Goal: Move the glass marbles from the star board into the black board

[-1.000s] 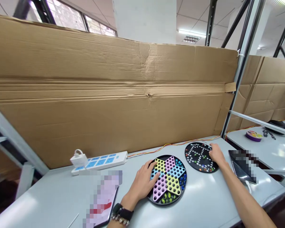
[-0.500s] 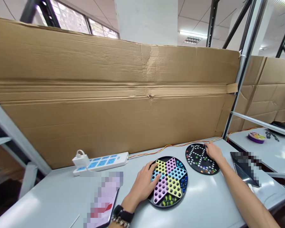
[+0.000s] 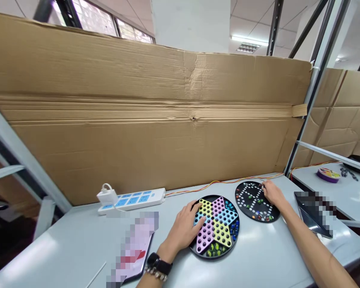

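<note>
Right hand [image 3: 273,194], fingers curled (whether the grip holds anything cannot be told), at far-right rim of black round board [image 3: 252,200]; left hand [image 3: 184,228] rests open on star board [image 3: 219,226], just left.

My left hand [image 3: 184,226] lies palm down just below the middle of the frame, fingers loosely spread and pointing toward the upper right. Its wrist is straight, and the left forearm [image 3: 151,276] leaves the frame at the bottom edge, slightly left of centre. My right hand [image 3: 273,194] is stretched further out, right of centre, also palm down, with its fingers curled and their tips drawn together at the upper left. I cannot make out whether they pinch anything. The bare right forearm [image 3: 315,252] runs diagonally to the lower right corner.
</note>
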Tool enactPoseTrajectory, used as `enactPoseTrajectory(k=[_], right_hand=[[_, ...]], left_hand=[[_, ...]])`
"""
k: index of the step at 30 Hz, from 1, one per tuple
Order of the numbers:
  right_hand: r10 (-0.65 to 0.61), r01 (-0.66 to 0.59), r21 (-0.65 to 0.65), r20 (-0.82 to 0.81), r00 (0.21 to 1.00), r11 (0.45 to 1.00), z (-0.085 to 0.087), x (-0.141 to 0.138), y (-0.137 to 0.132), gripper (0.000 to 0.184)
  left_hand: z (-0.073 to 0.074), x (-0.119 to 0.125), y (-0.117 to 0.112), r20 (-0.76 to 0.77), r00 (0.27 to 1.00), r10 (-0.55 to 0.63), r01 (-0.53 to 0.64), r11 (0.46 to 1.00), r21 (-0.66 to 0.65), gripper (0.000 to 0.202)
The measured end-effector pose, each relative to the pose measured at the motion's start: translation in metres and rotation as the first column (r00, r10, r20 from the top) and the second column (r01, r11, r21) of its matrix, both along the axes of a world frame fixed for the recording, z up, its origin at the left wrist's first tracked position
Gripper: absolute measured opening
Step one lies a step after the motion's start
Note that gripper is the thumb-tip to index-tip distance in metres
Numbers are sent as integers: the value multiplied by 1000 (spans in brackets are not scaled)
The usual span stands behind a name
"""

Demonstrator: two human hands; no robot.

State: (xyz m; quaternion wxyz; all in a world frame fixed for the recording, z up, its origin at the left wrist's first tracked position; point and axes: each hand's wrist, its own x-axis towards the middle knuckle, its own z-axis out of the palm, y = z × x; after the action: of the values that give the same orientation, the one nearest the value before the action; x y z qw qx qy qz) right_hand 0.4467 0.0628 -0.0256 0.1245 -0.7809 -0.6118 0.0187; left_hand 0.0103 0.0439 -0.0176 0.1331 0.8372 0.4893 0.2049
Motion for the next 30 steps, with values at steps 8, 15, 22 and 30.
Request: enactPoseTrajectory(k=[8, 15, 22, 30], right_hand=[[172, -155, 133, -132, 976, 979, 9, -50, 16, 23], [542, -460, 313, -272, 795, 831, 21, -184, 32, 16], [594, -575, 156, -139, 793, 804, 22, -230, 25, 22], [310, -279, 257, -92, 946, 925, 35, -173, 21, 31]], left_hand=[[-2, 0, 2, -9, 1000, 19, -19, 1000, 11, 52], [2, 1, 0, -23, 1000, 20, -21, 1000, -14, 51], [-2, 1, -1, -14, 1000, 11, -11, 1000, 2, 50], [4, 4, -6, -14, 1000, 27, -27, 999, -41, 51]])
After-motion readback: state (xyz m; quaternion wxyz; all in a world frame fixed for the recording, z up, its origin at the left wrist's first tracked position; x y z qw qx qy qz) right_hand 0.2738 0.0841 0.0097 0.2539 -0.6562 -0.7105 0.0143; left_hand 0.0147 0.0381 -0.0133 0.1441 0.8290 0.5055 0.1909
